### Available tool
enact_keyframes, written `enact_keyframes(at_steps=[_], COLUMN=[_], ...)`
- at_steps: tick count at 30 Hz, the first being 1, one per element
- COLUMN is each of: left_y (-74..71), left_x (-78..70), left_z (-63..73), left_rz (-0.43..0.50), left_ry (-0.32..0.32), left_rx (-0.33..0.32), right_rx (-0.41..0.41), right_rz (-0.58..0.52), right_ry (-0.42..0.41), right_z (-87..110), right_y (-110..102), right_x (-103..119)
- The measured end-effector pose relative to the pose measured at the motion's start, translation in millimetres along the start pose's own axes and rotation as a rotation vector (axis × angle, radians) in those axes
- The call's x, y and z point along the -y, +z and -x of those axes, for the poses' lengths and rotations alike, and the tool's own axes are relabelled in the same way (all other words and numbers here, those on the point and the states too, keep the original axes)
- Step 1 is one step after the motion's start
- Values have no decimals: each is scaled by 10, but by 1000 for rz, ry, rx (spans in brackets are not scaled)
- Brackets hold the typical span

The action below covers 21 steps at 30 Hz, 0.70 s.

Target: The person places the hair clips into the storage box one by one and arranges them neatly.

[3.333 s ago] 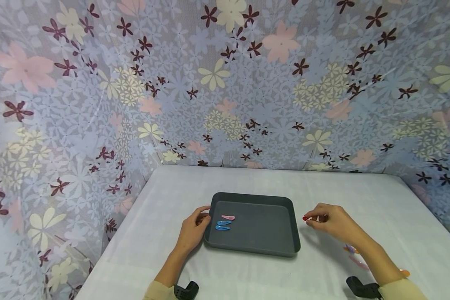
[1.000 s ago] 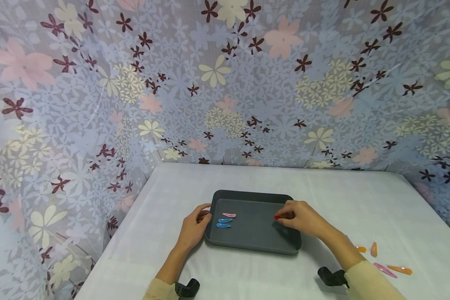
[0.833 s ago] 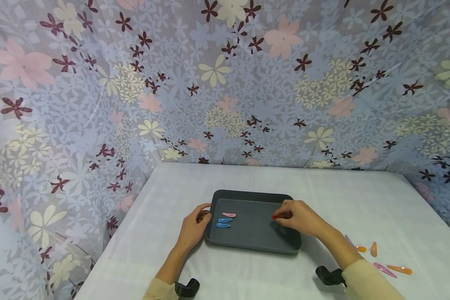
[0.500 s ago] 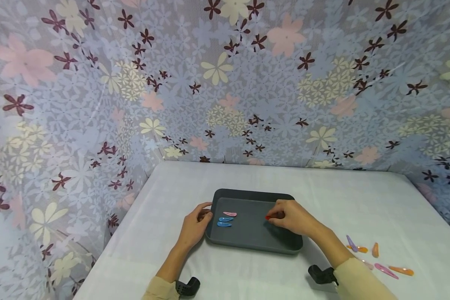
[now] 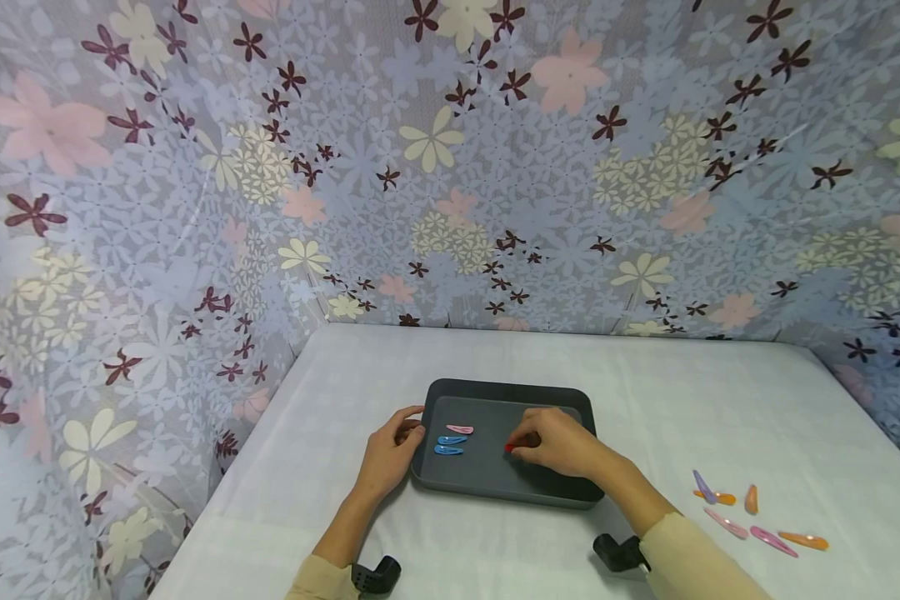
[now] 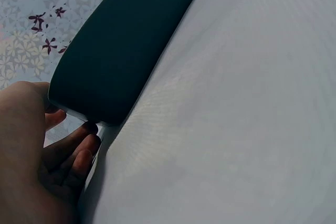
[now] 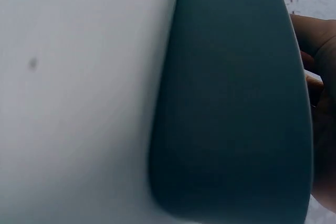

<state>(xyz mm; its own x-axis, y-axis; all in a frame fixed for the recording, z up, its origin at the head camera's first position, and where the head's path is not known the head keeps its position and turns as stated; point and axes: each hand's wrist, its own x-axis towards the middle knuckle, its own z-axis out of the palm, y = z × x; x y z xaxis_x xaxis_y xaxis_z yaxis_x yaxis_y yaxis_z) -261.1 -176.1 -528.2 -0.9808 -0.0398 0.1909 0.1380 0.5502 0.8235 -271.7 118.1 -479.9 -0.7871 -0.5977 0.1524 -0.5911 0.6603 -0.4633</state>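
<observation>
Floral fabric [image 5: 427,167] hangs behind your white-covered table [image 5: 390,362]. At the left, your left hand [image 5: 388,457] rests against the end of the dark grey tray [image 5: 487,479], its fingers loosely bent and touching the rim; a black wrist camera [image 5: 376,575] sits below your sleeve. Inside the tray, near that end, lie a pink snap hair clip [image 5: 460,430] and two blue hair clips [image 5: 450,450]. To their right, over the tray floor, your right hand [image 5: 558,442] pinches a red hair clip [image 5: 508,448] between thumb and fingertips; so little of it shows that you can't tell whether it touches the tray. Farther right on the table, a purple hair clip [image 5: 703,485] lies across an orange one [image 5: 726,499]. Beside them come a pale pink clip [image 5: 726,523], a small orange clip [image 5: 752,500], a bright pink clip [image 5: 772,542] and a longer orange clip [image 5: 804,542].
</observation>
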Motion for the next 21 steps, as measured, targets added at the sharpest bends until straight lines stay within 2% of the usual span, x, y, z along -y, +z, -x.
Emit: enact_keyframes(at_steps=[11,21], left_y=[-1,-9], left_x=[-20,-25], left_z=[6,8], left_rz=[-1,-2], left_ry=[4,1], left_rx=[1,-3], right_rx=[64,89], right_rz=[29,51], right_ry=[6,11], right_z=[-118,-199], right_y=[84,171], right_x=[150,201])
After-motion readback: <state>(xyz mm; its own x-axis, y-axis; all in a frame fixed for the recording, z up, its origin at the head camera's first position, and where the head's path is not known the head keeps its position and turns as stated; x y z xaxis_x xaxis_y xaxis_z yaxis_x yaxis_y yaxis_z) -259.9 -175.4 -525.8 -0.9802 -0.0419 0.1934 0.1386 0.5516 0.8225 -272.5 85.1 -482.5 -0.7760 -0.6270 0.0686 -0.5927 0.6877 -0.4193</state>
